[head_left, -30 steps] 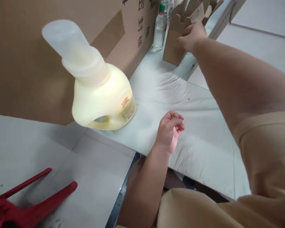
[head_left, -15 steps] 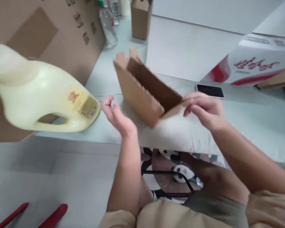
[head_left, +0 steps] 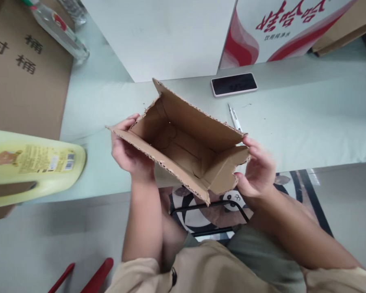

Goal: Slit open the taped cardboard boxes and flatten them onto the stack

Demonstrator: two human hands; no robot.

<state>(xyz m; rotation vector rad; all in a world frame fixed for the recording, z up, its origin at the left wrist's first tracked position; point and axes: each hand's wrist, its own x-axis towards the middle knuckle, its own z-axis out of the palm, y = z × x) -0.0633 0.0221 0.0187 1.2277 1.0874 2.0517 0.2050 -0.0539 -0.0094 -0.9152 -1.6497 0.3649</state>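
Note:
A small brown corrugated cardboard box (head_left: 183, 142) is held open over the table's front edge, its mouth facing me and its flaps spread. My left hand (head_left: 128, 151) grips its left end, fingers curled round the flap and wall. My right hand (head_left: 256, 171) clasps the right end, thumb on the top edge of the flap. The inside of the box is bare. A pale yellow plastic jug (head_left: 30, 167) with a printed label lies at the left on the table.
A phone (head_left: 234, 84) lies face up on the pale table (head_left: 308, 122), with a small metal tool (head_left: 235, 119) near it. A clear bottle (head_left: 59, 30) stands far left beside a large brown carton (head_left: 21, 77). A red-and-white carton (head_left: 280, 28) stands behind.
My right hand took a flat cardboard box from the far stack and brought it close. My left hand took its other end, and the box is now spread open. My view swung right.

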